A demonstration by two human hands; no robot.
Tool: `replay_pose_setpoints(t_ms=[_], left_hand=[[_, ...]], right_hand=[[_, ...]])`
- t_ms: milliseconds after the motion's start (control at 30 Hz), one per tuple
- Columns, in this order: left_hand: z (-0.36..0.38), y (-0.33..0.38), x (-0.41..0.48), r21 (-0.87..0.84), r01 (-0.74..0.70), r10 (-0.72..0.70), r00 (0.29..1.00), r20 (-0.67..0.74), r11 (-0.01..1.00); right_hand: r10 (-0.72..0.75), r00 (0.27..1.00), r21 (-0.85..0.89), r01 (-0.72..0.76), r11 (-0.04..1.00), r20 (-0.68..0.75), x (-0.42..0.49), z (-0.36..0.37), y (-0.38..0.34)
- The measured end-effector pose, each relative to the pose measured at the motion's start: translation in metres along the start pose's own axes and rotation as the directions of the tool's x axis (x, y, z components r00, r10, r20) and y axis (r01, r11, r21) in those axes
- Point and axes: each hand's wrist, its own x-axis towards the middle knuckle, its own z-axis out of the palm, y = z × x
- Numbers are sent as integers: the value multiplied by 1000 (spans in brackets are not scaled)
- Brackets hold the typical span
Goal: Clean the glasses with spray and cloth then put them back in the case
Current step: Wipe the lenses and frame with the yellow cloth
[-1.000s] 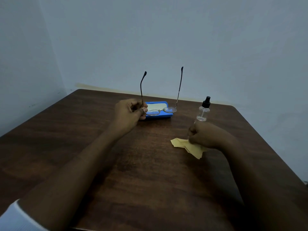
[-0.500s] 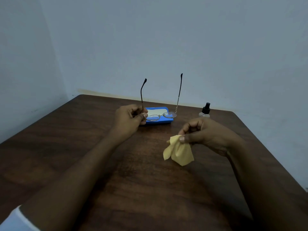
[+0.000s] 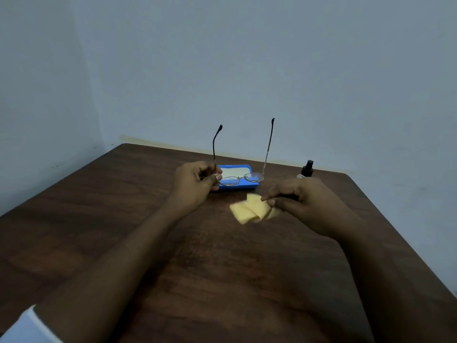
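Observation:
My left hand (image 3: 196,183) grips the thin-framed glasses (image 3: 241,179) at their left hinge, lenses down and both temple arms pointing straight up. They hover just in front of the open blue case (image 3: 236,188) with its pale lining. My right hand (image 3: 300,201) pinches a folded yellow cloth (image 3: 249,210), held above the table a little below and right of the lenses, blurred by motion. The small clear spray bottle (image 3: 307,169) with a black pump top stands behind my right hand, its lower part hidden.
The dark wooden table (image 3: 123,219) sits in a corner, with pale walls behind and to the left. Its right edge (image 3: 405,243) runs diagonally close to my right forearm. A white sleeve (image 3: 27,328) shows at the bottom left.
My right hand lifted the yellow cloth off the table and carried it left toward the glasses. The left hand kept the glasses nearly still. The camera tilted slightly upward.

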Motion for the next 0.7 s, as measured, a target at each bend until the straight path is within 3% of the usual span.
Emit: replay_pose_setpoints(t_ms=[67, 133, 300, 367, 433, 567, 700], left_hand=[[1, 0, 0, 6, -1, 1, 1000, 1, 1000], [1, 1, -1, 8, 1, -1, 1000, 8, 1000], [1, 3, -2, 5, -17, 17, 1000, 13, 1000], [1, 3, -2, 6, -14, 14, 1000, 13, 1000], [2, 2, -2, 10, -7, 7, 1000, 13, 1000], [1, 0, -1, 27, -8, 7, 1000, 12, 1000], [1, 0, 0, 54, -8, 7, 1000, 17, 999]], right_hand=[[-14, 998, -134, 6, 991, -54, 3, 4, 2], [25, 992, -146, -44, 988, -125, 5, 8, 6], [171, 968, 157, -143, 977, -182, 5, 12, 12], [218, 962, 148, -195, 970, -166, 7, 15, 14], [207, 968, 16, -207, 978, -140, 10, 15, 16], [115, 993, -207, -117, 971, -22, 10, 12, 16], [9, 995, -212, 12, 977, 99, 7, 9, 14]])
